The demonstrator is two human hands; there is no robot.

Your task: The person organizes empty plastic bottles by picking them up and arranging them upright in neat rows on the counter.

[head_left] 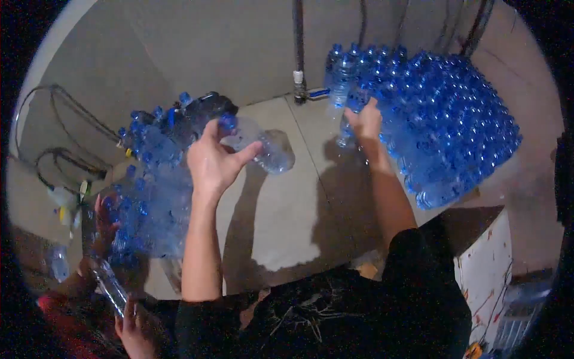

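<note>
A: Near edge of the tiled surface (281, 230), what is logged?
B: Person's dark shirt (359, 311) along it; at the near left corner, a co-worker's hand (134, 329) on a clear bottle (110, 287), finger closure: cannot tell
A: Further in?
B: Left hand (215, 158): thumb and forefinger spread along a tilted blue-capped bottle (272, 152), over the middle, beside the left bottle cluster (152, 191)
A: Right hand?
B: Right hand (366, 122): thumb and fingers closed round the upper part of an upright bottle (345, 134), just beside the right bottle block (448, 125)
A: Open room?
B: Between cluster and block, from near edge to the pipe (299, 66) at the far edge
</note>
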